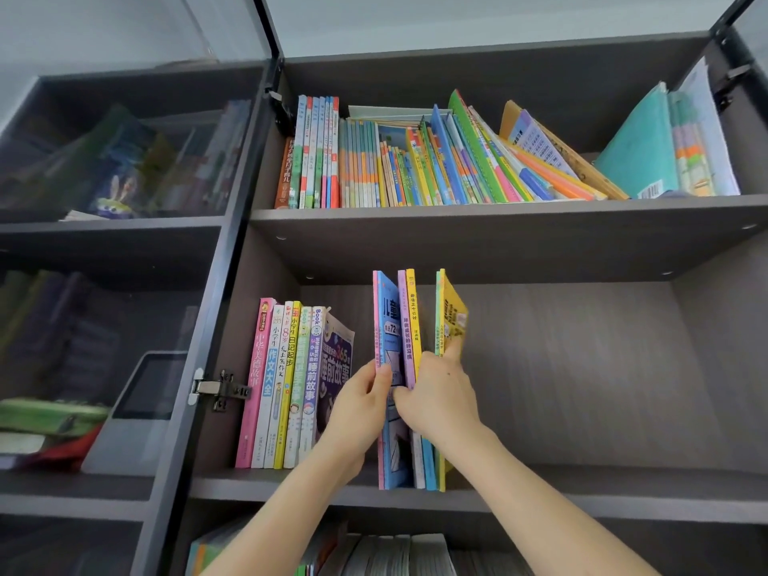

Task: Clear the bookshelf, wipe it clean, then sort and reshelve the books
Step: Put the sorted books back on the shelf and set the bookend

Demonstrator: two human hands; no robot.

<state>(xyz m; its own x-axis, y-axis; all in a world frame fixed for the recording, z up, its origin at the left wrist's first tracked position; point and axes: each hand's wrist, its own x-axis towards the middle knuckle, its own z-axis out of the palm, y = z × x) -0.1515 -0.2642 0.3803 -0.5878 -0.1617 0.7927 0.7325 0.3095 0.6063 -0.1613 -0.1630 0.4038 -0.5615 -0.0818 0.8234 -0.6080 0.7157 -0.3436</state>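
On the middle shelf (582, 488) of the dark wooden bookcase stands a small bunch of thin tall books (401, 326) with pink, blue, purple and yellow spines. My left hand (361, 405) pinches the pink and blue book at the bunch's left edge. My right hand (436, 392) has its fingers between the books, with the forefinger against a yellow book (451, 313) that leans off to the right. At the shelf's left end a row of upright books (286, 376) stands; its last one, purple-covered, tilts.
The top shelf (498, 209) is packed with thin colourful books, those on the right leaning, with a teal folder (640, 155) at the far right. A glass door (124, 251) covers the left bay. More books show on the lowest shelf (374, 555).
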